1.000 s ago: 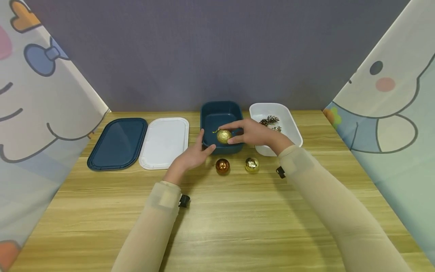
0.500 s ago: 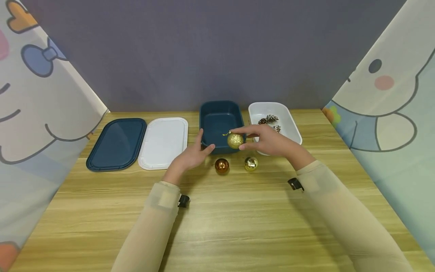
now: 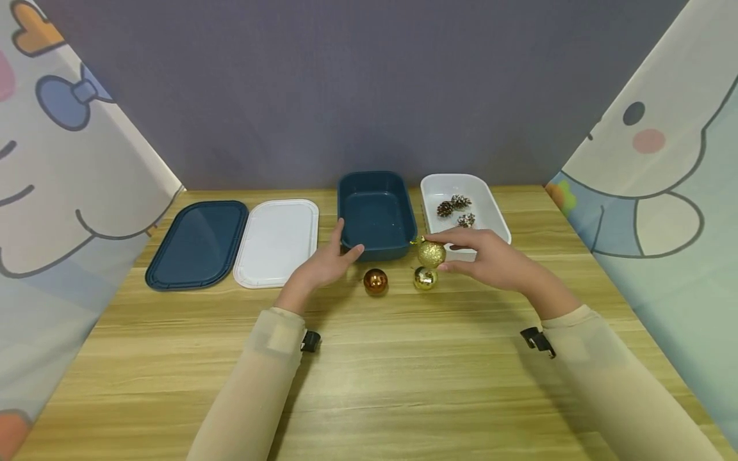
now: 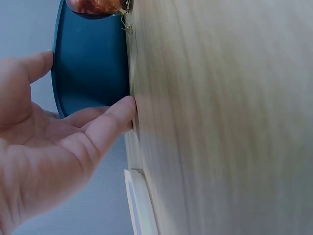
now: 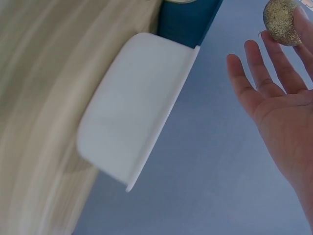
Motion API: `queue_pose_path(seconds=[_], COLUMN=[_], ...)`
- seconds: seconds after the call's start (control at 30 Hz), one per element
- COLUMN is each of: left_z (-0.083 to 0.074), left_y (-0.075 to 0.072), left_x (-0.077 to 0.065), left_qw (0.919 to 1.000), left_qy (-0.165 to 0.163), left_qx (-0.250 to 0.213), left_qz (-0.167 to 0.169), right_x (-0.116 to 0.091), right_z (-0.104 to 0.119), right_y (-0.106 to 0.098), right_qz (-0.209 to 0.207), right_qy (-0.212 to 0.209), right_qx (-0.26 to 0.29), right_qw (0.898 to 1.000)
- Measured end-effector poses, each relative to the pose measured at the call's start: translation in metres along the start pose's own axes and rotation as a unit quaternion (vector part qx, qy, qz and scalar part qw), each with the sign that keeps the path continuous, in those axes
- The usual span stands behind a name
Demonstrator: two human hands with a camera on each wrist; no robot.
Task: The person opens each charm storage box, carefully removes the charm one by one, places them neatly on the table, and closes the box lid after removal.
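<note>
My right hand (image 3: 484, 256) pinches a gold glitter Christmas ball (image 3: 432, 255) between thumb and fingertips, with its hanging loop free on the left. It hovers in front of the white bin (image 3: 496, 225); in the right wrist view the glitter ball (image 5: 282, 22) sits at the fingertips, the other fingers spread. My left hand (image 3: 324, 261) rests against the left front corner of the dark blue bin (image 3: 377, 251), fingers extended. A shiny copper ball (image 3: 375, 282) lies before that bin. Beside it lies a shiny gold ball (image 3: 425, 279), its top close behind the held ball in view.
Several small pine cones (image 3: 460, 202) lie in the white bin. Left of the bins, a white lid (image 3: 278, 243) and a dark blue lid (image 3: 198, 244) lie flat on the wooden table (image 3: 369, 384). A grey wall (image 3: 369, 89) stands directly behind.
My right hand has carried the glitter ball from over the blue bin rightward and toward me. The pine cones show more fully now. My left hand keeps its place at the bin.
</note>
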State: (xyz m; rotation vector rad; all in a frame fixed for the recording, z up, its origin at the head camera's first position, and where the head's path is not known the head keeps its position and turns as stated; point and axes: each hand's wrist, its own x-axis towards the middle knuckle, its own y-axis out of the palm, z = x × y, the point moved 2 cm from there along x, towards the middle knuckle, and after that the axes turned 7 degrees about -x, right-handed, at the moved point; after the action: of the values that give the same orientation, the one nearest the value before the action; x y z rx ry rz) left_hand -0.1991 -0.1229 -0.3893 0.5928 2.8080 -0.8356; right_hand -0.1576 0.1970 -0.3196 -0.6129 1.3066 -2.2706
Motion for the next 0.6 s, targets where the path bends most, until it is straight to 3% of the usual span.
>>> queue_pose_path(seconds=[0.3, 0.6], left_z=[0.0, 0.002], left_y=[-0.001, 0.0], left_x=[0.0, 0.001], left_qw=[1.0, 1.0], left_qy=[0.0, 0.003], left_qx=[-0.001, 0.002], left_qz=[-0.003, -0.008], right_x=[-0.025, -0.042], right_z=[-0.011, -0.021], right_y=[0.001, 0.005], right_qz=[-0.025, -0.013], right_qy=[-0.007, 0.02], right_qx=[-0.023, -0.041], right_qw=[0.999, 0.999])
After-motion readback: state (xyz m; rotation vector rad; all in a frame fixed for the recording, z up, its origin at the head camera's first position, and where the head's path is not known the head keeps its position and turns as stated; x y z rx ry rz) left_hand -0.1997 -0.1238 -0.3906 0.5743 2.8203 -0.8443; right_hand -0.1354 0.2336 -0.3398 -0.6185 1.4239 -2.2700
